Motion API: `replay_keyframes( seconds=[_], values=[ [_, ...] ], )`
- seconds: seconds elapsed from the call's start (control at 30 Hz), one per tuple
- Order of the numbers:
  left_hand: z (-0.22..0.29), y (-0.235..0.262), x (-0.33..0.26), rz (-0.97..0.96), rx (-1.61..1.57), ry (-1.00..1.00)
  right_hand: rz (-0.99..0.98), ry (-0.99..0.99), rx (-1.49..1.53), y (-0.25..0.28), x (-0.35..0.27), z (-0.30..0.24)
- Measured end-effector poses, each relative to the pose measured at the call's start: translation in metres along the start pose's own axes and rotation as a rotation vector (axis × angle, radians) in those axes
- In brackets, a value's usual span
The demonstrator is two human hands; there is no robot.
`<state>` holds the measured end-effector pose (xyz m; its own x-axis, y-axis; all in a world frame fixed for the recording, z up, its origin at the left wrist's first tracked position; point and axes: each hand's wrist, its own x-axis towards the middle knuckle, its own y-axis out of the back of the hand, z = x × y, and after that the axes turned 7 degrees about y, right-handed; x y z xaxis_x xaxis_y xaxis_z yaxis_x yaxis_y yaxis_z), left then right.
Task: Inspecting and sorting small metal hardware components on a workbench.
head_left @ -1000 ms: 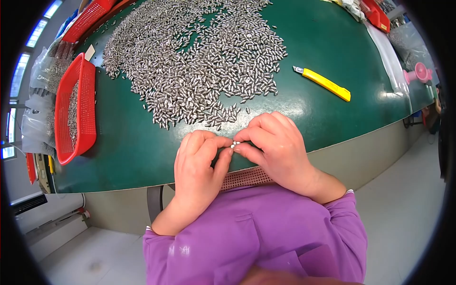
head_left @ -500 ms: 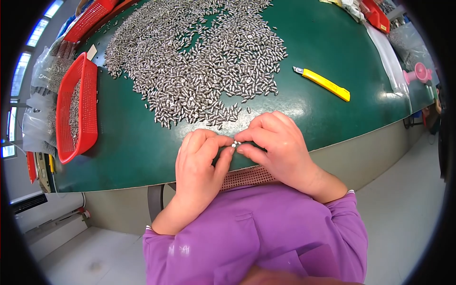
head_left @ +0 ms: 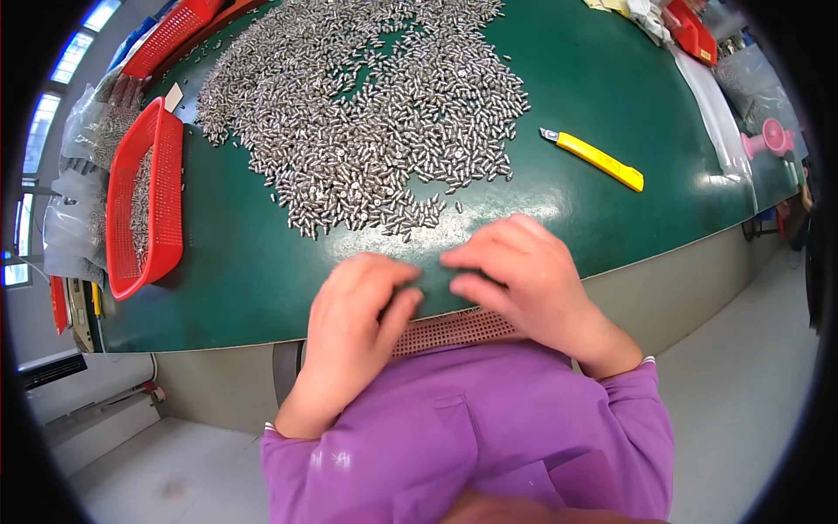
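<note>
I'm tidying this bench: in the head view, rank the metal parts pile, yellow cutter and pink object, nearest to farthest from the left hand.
From the left hand:
1. Metal parts pile, directly ahead.
2. Yellow cutter, ahead and right.
3. Pink object, far right.

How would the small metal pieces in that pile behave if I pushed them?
The small metal pieces look rounded and tapered, so they'd probably roll. Their shiny surfaces suggest they might be slippery. Lying loose, they'd likely scatter.
</note>
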<state>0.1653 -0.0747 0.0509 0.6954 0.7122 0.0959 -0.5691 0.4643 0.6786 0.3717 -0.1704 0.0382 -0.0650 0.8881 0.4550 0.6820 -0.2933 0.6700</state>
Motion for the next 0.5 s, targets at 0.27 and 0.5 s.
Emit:
replay_keyframes(
  seconds=[0.27,0.5],
  values=[
    [-0.005,-0.021,0.019,0.235,0.158,0.078,0.136,-0.033,-0.173,-0.02,0.027,0.002],
    [-0.002,-0.022,0.018,0.195,0.131,0.06,0.085,-0.006,-0.11,-0.023,0.022,0.004]
  ],
)
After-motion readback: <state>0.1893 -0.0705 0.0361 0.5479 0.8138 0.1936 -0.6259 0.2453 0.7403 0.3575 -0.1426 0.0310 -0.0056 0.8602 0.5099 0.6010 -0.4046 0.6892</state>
